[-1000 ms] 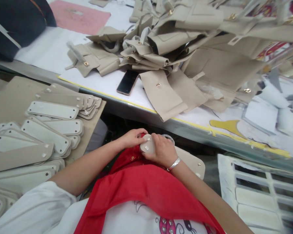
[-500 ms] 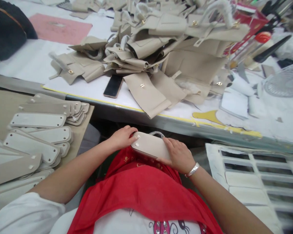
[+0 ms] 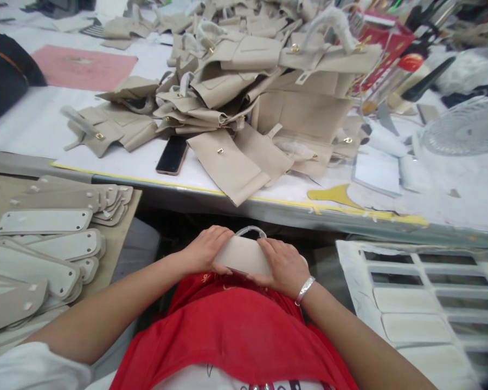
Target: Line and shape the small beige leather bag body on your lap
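Gripping one beige panel point(image 3: 244, 254), left hand point(image 3: 205, 250) and right hand point(image 3: 282, 265) each clamp an end; one phone point(image 3: 171, 155) beyond.

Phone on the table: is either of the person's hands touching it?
No. The phone lies alone on the table; both hands, left and right, hold a beige panel.
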{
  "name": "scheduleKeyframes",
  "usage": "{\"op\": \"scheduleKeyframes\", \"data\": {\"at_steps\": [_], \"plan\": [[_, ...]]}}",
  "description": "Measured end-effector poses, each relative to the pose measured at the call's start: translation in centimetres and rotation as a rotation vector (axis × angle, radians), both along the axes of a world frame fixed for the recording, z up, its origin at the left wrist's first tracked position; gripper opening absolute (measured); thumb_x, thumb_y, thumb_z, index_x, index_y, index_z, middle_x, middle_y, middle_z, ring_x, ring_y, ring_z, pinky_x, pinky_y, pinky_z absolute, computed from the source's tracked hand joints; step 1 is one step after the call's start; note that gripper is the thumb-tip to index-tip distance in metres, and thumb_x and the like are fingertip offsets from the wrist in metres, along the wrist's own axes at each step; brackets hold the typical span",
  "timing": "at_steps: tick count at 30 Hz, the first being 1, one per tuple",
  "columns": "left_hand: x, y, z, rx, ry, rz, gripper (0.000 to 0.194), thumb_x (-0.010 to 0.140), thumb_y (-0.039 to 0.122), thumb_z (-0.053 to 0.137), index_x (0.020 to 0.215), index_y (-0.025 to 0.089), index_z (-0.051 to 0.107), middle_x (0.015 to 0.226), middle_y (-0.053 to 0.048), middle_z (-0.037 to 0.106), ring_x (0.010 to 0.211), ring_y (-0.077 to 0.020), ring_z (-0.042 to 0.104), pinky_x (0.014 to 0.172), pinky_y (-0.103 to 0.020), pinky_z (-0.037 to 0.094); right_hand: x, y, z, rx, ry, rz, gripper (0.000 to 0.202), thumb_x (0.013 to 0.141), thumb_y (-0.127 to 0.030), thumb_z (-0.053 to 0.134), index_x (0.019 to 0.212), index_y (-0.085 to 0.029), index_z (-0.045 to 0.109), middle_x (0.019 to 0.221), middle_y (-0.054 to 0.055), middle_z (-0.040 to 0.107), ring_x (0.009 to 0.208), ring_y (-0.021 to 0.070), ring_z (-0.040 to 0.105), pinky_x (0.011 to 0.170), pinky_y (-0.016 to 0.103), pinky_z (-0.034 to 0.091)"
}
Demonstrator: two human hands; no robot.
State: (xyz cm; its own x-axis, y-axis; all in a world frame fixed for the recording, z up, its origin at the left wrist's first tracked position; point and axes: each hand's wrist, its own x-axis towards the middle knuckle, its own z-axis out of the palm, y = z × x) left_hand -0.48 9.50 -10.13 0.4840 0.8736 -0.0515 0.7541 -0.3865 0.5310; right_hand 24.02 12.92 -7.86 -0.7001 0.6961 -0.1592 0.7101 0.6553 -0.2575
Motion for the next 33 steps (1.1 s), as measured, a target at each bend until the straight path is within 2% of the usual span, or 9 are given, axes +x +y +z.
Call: {"op": "scheduleKeyframes", "data": {"at_steps": [9, 13, 19, 21, 24, 26, 33], "plan": [[0.4, 0.2, -0.3, 0.006, 0.027, 0.014, 0.085, 0.059, 0.055, 0.069, 0.125, 0.014, 0.038, 0.123, -0.016, 0.045, 0.112, -0.0309, 0.039, 0.095, -0.045, 0.033, 0.3, 0.3, -0.4, 0.006, -0.013, 0.004, 0.076, 0.075, -0.070, 0.040, 0.123, -0.013, 0.044, 0.116, 0.015, 0.051, 0.098, 0.0285, 0.047, 0.083, 0.039, 0.032], [0.5, 0.3, -0.4, -0.004, 0.012, 0.031, 0.084, 0.059, 0.058, 0.068, 0.126, 0.016, 0.038, 0.122, -0.015, 0.047, 0.111, -0.0308, 0.040, 0.094, -0.045, 0.033, -0.1, 0.3, -0.2, 0.026, -0.077, -0.038, 0.066, 0.080, -0.067, 0.036, 0.119, -0.015, 0.047, 0.104, 0.012, 0.056, 0.090, 0.0260, 0.048, 0.076, 0.038, 0.032], [0.3, 0.2, -0.6, 0.045, -0.028, 0.024, 0.093, 0.056, 0.074, 0.059, 0.124, 0.013, 0.042, 0.119, -0.016, 0.049, 0.109, -0.0312, 0.042, 0.096, -0.045, 0.031, -1.0, 0.7, -0.1, 0.013, -0.144, -0.095, 0.049, 0.084, -0.061, 0.036, 0.104, -0.019, 0.053, 0.090, 0.008, 0.058, 0.082, 0.0239, 0.050, 0.067, 0.035, 0.031], [0.4, 0.1, -0.8, 0.050, -0.021, 0.045, 0.084, 0.062, 0.071, 0.056, 0.123, 0.014, 0.044, 0.118, -0.015, 0.050, 0.109, -0.0304, 0.043, 0.096, -0.045, 0.031, -1.2, 1.0, -0.2, -0.008, -0.159, -0.107, 0.044, 0.086, -0.058, 0.036, 0.099, -0.020, 0.054, 0.087, 0.007, 0.058, 0.081, 0.0236, 0.051, 0.066, 0.034, 0.032], [0.8, 0.0, -0.9, 0.034, -0.009, 0.124, 0.060, 0.077, 0.058, 0.051, 0.120, 0.016, 0.047, 0.117, -0.012, 0.053, 0.108, -0.0273, 0.044, 0.094, -0.042, 0.033, -1.5, 1.4, -0.3, -0.037, -0.163, -0.117, 0.041, 0.086, -0.057, 0.037, 0.095, -0.021, 0.053, 0.086, 0.006, 0.058, 0.081, 0.0231, 0.052, 0.065, 0.032, 0.032], [1.0, 0.0, -0.9, 0.015, -0.016, 0.168, 0.050, 0.081, 0.052, 0.049, 0.117, 0.018, 0.048, 0.115, -0.011, 0.054, 0.107, -0.0253, 0.045, 0.093, -0.041, 0.035, -1.6, 1.5, -0.4, -0.044, -0.162, -0.124, 0.040, 0.086, -0.057, 0.037, 0.094, -0.021, 0.052, 0.086, 0.006, 0.059, 0.081, 0.0228, 0.052, 0.064, 0.032, 0.033], [1.1, 0.5, -0.4, -0.062, -0.047, 0.225, 0.036, 0.086, 0.042, 0.045, 0.111, 0.018, 0.052, 0.112, -0.008, 0.056, 0.104, -0.0231, 0.046, 0.091, -0.038, 0.037, -2.2, 1.6, -0.3, -0.031, -0.210, -0.159, 0.039, 0.089, -0.054, 0.031, 0.093, -0.022, 0.053, 0.087, 0.006, 0.059, 0.082, 0.0228, 0.054, 0.064, 0.031, 0.034]]}}
